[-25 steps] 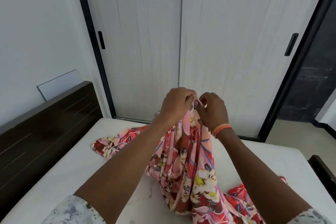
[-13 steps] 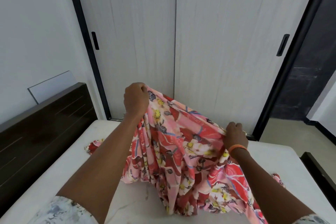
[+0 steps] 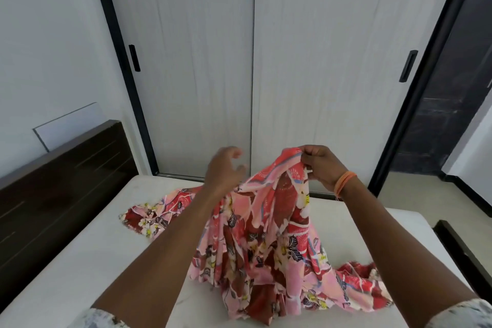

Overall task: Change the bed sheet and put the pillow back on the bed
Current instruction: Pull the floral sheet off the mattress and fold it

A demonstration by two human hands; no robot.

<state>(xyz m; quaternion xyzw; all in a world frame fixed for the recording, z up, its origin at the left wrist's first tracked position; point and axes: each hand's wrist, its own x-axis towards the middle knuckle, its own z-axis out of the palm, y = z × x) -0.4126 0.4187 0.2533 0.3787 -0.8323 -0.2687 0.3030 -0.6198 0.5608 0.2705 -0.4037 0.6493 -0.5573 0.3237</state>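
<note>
Your left hand [image 3: 223, 168] had let go since half a second before, fingers loosely spread above the cloth; your right hand [image 3: 320, 165] had risen, pinching one sheet [image 3: 266, 234] at its top edge. That sheet draped onto one bare mattress [image 3: 80, 261].

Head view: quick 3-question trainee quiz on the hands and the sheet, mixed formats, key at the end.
1. True or false: both hands grip the floral bed sheet.
2. The right hand pinches the sheet's: A) raised top edge B) part lying on the mattress C) nothing
3. Fill in: the dark wooden ______ stands at the left of the mattress.

Key: 1 false, the left hand is open with fingers spread, though blurred; 2 A; 3 headboard.
</note>
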